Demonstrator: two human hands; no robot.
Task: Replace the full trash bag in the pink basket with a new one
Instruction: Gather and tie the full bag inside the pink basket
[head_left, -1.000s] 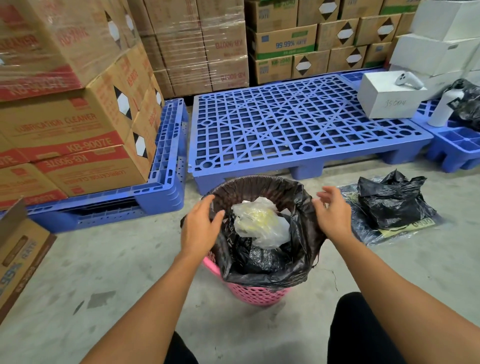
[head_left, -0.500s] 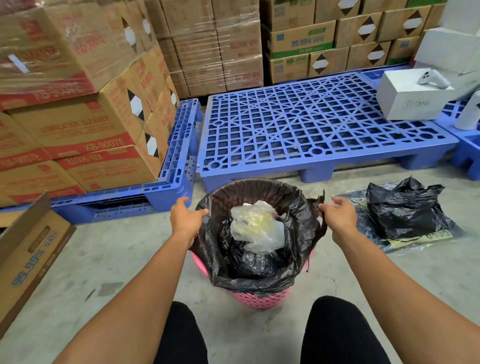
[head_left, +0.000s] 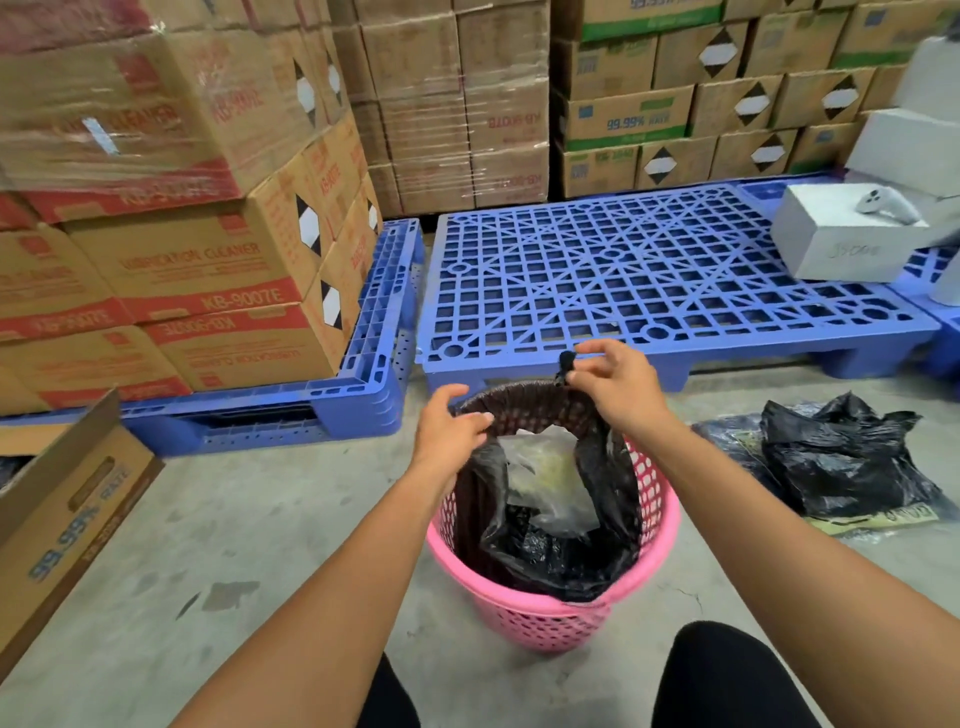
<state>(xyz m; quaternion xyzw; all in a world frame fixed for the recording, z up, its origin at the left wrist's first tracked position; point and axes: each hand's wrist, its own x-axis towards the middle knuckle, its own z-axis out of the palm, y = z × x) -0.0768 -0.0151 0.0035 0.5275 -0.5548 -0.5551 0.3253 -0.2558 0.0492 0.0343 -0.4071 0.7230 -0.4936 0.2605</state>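
The pink basket (head_left: 660, 514) stands on the concrete floor in front of my knees, its near and right rim bare. Inside it sits the full black trash bag (head_left: 550, 556) with a clear plastic wad on top. My right hand (head_left: 618, 387) pinches a gathered edge of the bag above the far rim. My left hand (head_left: 447, 434) grips the bag's edge at the left rim, pulled inward. A crumpled black bag (head_left: 841, 457) lies on the floor to the right.
A blue pallet (head_left: 670, 280) lies just behind the basket, bearing a white box (head_left: 831, 249) with a controller on it. Stacked cartons (head_left: 171, 260) fill the left on another pallet. An open carton (head_left: 62, 514) sits at near left.
Both hands have pulled the bag's edge off the near and side rim and moved toward the far side; my right hand now holds it bunched above the rim.
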